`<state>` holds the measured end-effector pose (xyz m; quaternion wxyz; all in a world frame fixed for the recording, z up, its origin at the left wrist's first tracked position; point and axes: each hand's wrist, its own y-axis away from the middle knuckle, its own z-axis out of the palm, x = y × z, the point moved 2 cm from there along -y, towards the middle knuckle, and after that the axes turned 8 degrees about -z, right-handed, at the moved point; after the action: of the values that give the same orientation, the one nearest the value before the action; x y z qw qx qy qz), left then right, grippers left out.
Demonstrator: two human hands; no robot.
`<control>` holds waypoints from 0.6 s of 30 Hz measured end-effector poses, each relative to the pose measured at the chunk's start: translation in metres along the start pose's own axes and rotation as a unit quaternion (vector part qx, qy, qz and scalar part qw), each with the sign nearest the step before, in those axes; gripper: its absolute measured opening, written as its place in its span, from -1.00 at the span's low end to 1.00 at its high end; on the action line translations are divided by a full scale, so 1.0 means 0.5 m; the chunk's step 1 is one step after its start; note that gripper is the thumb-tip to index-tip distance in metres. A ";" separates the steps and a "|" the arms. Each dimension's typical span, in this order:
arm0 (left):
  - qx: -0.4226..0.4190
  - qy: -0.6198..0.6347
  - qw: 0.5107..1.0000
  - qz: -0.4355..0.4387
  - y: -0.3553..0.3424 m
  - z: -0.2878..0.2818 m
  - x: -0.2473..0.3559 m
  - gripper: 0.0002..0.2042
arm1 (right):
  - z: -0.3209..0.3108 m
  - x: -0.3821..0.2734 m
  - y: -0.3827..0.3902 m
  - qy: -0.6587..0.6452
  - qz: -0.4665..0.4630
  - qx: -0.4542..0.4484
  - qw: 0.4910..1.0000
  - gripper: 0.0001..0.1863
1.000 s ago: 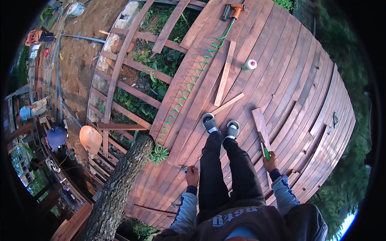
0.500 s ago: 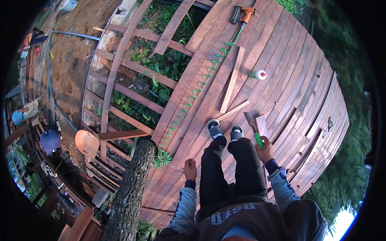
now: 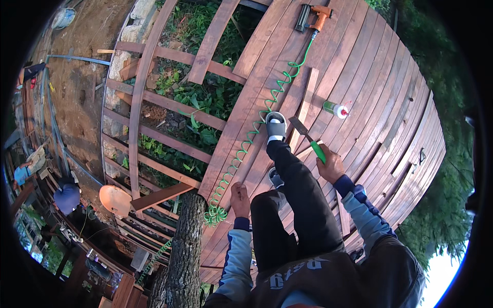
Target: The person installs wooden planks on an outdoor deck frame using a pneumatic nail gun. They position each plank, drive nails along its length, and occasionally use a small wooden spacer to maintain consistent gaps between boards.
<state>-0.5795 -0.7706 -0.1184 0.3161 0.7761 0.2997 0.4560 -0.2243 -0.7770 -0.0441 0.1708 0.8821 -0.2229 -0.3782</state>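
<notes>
My right hand [image 3: 329, 165] is closed round the green handle of a flat-bladed tool [image 3: 317, 150], held above the reddish deck [image 3: 385, 118] beside my raised right leg. My left hand [image 3: 240, 199] is curled near the green coiled hose [image 3: 215, 215], beside my left thigh; what is in its fingers is too small to make out. My right sandal [image 3: 275, 124] lies by the hose's stretched coils, near a loose wooden strip [image 3: 308, 95]. A green-and-white bottle with a red nozzle [image 3: 336, 109] is beyond the tool. An orange nail gun [image 3: 319, 19] lies at the hose's end.
A tree trunk [image 3: 187, 231] rises beside the deck's left edge. Open joists [image 3: 169, 105] over plants and a dirt strip [image 3: 82, 102] lie to the left, with an orange wheelbarrow-like tray [image 3: 114, 199]. Two other workers [image 3: 67, 200] [image 3: 23, 174] are at far left. Trees [image 3: 436, 61] line the right.
My right leg has stepped forward toward the hose. My right hand has risen forward with the tool, away from the board it was beside. My left hand has moved forward too.
</notes>
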 end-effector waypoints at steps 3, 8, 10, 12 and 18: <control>-0.009 -0.029 0.998 0.055 -0.109 0.049 0.097 -0.78 | 0.033 0.016 -0.181 -0.011 -0.047 -0.021 0.999 -0.50; -0.019 -0.135 0.973 0.184 -0.335 0.117 0.269 -0.72 | 0.093 0.030 -0.418 0.087 -0.105 -0.055 0.989 -0.53; -0.006 -0.228 0.952 0.202 -0.429 0.131 0.323 -0.65 | 0.117 0.036 -0.481 0.103 -0.101 -0.058 0.988 -0.56; 0.013 -0.277 0.935 0.222 -0.510 0.150 0.359 -0.63 | 0.132 0.043 -0.530 0.097 -0.110 -0.035 0.989 -0.55; 0.029 -0.298 0.919 0.258 -0.705 0.240 0.369 -0.66 | 0.154 0.086 -0.607 0.033 -0.121 0.042 0.991 -0.57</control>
<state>-0.4597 -0.4387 -0.3383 0.2395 0.9352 -0.0057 0.2608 -0.1749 -0.5537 -0.2624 0.0936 0.9211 -0.1249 -0.3566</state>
